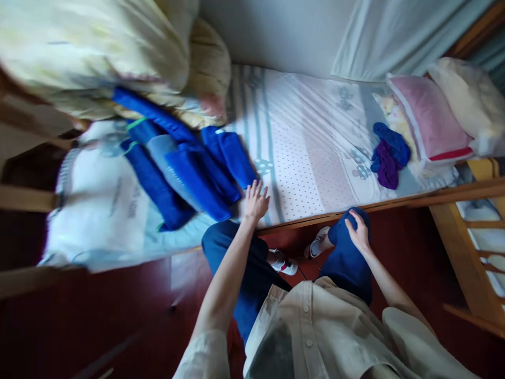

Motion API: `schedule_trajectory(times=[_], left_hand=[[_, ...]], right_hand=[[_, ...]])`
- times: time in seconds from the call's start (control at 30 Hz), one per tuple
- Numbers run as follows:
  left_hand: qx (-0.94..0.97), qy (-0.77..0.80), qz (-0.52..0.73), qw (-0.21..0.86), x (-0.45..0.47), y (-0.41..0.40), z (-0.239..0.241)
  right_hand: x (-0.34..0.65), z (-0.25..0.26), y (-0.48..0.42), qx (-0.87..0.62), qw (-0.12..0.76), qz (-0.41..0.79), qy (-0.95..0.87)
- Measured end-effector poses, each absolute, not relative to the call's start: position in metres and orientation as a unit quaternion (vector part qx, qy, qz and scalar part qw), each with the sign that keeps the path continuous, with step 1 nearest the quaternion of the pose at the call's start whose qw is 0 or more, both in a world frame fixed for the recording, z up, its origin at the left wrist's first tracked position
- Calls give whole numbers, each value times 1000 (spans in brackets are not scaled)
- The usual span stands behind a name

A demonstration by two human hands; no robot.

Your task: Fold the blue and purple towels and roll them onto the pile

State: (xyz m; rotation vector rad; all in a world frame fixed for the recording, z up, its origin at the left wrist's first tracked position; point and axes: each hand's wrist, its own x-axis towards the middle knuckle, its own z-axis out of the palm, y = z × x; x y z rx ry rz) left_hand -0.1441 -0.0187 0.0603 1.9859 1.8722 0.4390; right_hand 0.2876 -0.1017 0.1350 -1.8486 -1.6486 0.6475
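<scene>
My left hand (256,202) reaches over the bed edge, fingers spread, its fingertips at the lower corner of a folded blue garment (236,158). Whether it presses on the cloth I cannot tell. My right hand (358,231) rests on my knee with its fingers apart and nothing in it. Left of my left hand lie more folded blue clothes (197,179), side by side, one with a grey-blue panel (168,163). Farther right on the bed sits a crumpled heap of blue cloth (394,142) and purple cloth (387,167).
A patterned sheet (300,147) covers the bed. Bulky pale yellow bedding (150,47) is piled at the back left. A pink pillow (434,116) stands at the right end. Wooden rails (394,202) border the bed, and a wooden ladder (453,252) stands at the right.
</scene>
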Motion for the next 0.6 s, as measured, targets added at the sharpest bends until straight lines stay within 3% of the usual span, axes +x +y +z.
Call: schedule_trajectory(times=[0.13,0.33,0.6], left_hand=[[735,643,108,187,-141,8,70],[699,684,-36,206,-137,55,99],[579,772,-149,217,-160,70,130]], right_hand=[[371,146,-124,-762,234,119,-592],[423,125,-126,-823,189,140,-517],[467,106,-4,-816,163,146,-536]])
